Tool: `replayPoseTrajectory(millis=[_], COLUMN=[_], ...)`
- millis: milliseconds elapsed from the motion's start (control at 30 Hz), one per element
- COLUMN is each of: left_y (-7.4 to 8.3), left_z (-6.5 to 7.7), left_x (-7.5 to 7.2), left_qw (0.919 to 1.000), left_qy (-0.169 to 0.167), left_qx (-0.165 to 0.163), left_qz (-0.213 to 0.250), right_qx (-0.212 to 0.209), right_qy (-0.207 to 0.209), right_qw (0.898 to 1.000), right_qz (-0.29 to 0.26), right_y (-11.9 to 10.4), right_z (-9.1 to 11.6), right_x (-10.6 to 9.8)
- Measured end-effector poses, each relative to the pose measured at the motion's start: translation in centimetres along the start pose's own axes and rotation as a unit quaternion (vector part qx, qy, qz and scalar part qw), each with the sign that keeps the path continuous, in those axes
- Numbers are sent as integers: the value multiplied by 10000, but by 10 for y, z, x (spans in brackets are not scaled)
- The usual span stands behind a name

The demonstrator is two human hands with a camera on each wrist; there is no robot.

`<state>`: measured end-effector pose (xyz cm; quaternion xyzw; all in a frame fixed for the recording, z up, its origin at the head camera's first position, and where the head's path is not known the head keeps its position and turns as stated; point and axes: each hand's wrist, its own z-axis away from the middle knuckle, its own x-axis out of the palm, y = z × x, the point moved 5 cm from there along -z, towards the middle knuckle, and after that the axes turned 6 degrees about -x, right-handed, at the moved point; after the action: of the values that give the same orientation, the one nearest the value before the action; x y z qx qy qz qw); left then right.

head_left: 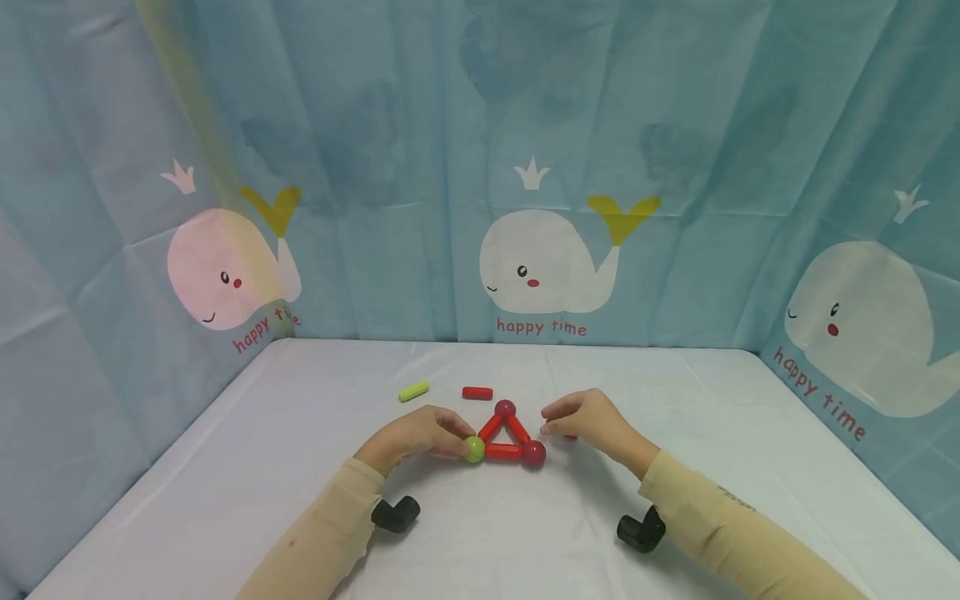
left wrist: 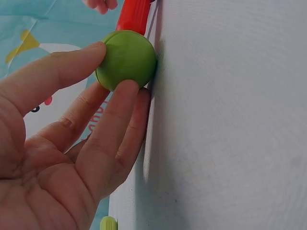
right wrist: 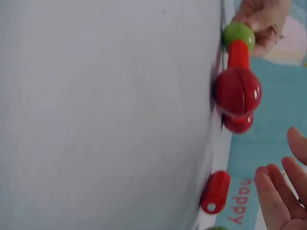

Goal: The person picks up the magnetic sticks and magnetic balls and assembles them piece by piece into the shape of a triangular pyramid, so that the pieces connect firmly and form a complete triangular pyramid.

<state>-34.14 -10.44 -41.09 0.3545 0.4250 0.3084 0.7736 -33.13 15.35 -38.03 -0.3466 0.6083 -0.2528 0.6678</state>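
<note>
A triangle lies on the white table, made of three red rods, among them the front rod (head_left: 503, 452), with a ball at each corner. Its left corner is a green ball (head_left: 474, 449), pinched between the thumb and fingers of my left hand (head_left: 420, 435). Dark red balls form the right corner (head_left: 534, 453) and the far corner (head_left: 505, 409). To the right of the triangle, my right hand (head_left: 594, 421) holds nothing, its fingers loosely bent and apart from the balls. A loose red rod (right wrist: 216, 191) lies near that hand, mostly hidden behind it in the head view.
Behind the triangle lie a light green rod (head_left: 413, 391) and another red rod (head_left: 477, 392). A sliver of something green (right wrist: 218, 228) shows at the bottom of the right wrist view. Blue curtains (head_left: 390, 250) with whale prints surround the table.
</note>
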Motion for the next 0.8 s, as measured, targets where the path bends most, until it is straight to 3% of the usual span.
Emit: replayPoseTrajectory(millis=[200, 800], left_y=[0, -1], left_z=[0, 1], left_x=[0, 0], left_qw=[10000, 10000], left_qy=[13, 5], left_qx=[-5, 13], left_qz=[7, -50], right_qx=[180, 282], right_qy=[385, 179], right_qw=[9990, 9989], right_qz=[-105, -344], right_y=[11, 22], right_z=[-3, -13], right_x=[-16, -12])
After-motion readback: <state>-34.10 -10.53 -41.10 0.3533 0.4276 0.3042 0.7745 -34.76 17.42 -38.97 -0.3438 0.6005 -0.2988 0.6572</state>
